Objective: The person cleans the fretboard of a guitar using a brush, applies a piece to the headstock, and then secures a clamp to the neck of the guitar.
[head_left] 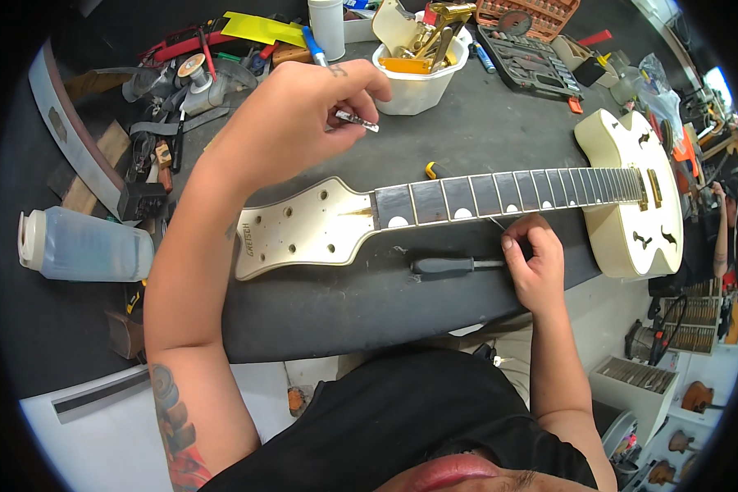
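Observation:
My left hand (324,107) is raised above the bench, beyond the headstock, with its fingers closed on a small silvery metal piece (357,123) whose detail is too small to make out. A cream hollow-body guitar lies across the bench, its bare headstock (299,238) at left, its dark fretboard (467,197) in the middle and its body (631,230) at right. My right hand (533,258) is just below the neck, fingers curled round a thin metal tool (497,223), partly hidden. A grey-handled screwdriver (443,266) lies below the neck; a yellow-and-black handle (433,170) shows behind it.
A white tub (406,98) of gold hardware, a socket case (521,66), assorted tools and a white canister (326,33) line the back. A plastic bottle (90,246) lies at left, near a curved strip (66,131). Another person's arm (722,238) shows at far right.

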Tool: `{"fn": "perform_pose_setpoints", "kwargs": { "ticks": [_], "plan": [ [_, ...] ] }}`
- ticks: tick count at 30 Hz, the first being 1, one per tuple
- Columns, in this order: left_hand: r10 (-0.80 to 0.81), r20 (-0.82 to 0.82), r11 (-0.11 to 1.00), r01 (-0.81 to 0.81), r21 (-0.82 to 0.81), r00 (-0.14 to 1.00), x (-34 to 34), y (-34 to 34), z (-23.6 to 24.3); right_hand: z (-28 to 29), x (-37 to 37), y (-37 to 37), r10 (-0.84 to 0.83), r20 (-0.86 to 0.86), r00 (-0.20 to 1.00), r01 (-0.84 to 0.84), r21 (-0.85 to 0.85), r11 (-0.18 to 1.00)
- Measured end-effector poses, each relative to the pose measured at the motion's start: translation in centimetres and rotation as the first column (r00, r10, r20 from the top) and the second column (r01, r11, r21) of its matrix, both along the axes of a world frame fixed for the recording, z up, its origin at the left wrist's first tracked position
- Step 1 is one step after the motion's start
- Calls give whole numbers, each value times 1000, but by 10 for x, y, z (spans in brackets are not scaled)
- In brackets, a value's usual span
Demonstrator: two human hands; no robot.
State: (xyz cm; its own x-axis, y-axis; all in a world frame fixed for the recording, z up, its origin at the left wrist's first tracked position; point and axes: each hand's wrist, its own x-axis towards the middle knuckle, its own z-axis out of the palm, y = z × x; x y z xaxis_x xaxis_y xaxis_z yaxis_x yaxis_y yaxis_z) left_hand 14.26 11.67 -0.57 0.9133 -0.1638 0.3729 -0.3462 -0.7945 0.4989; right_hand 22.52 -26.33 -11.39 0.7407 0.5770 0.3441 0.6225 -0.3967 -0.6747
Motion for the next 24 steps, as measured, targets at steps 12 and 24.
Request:
{"fn": "perform_pose_setpoints", "kwargs": {
  "ticks": [12,24],
  "plan": [
    [-100,244,995,102,5,965,-17,-21,20,3,-1,0,14,29,999,-13,-36,999],
    [-733,-315,668,725,-168,603,-66,-166,-31,7,3,5,-79,40,996,83,-117,990]
  ]
}}
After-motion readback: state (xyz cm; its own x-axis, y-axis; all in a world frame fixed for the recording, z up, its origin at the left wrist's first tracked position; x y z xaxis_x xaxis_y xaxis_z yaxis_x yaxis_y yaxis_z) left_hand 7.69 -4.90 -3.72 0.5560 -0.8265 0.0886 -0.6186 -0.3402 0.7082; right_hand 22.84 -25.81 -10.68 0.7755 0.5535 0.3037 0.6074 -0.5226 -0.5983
